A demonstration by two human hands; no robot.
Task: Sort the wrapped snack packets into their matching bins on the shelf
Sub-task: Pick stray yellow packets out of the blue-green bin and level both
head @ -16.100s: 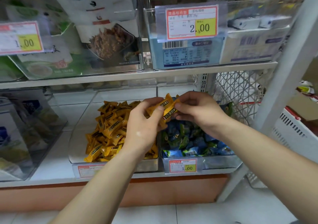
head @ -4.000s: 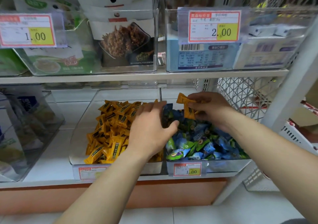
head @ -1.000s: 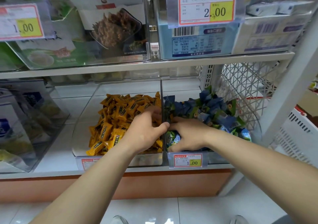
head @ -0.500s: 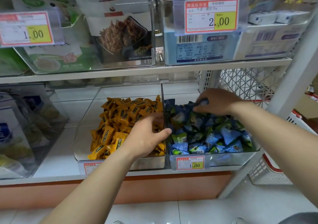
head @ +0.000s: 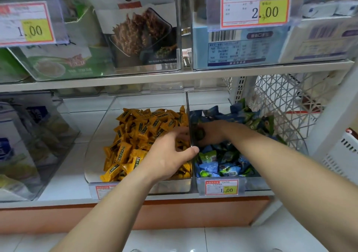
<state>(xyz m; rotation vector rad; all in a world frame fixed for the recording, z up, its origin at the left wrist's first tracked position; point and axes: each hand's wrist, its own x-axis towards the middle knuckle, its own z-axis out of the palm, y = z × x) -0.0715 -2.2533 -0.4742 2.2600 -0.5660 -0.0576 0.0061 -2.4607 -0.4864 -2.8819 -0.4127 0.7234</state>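
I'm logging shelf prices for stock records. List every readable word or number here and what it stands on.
"2.00": top right price tag on the boxes' bin.
"1.00": top left price tag on the pouches' bin.
"1.00": bottom price tag on the blue-packet bin.
Too blurred: tags' small print, yellow packets' labels, blue box's panel, half-hidden tag on the yellow-packet bin.

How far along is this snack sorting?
Nearly done, it seems. The yellow packets lie in the left bin and blue-green packets in the right bin, with no strays showing. The right hand digs among the blue ones beside the left hand; buried strays may remain.
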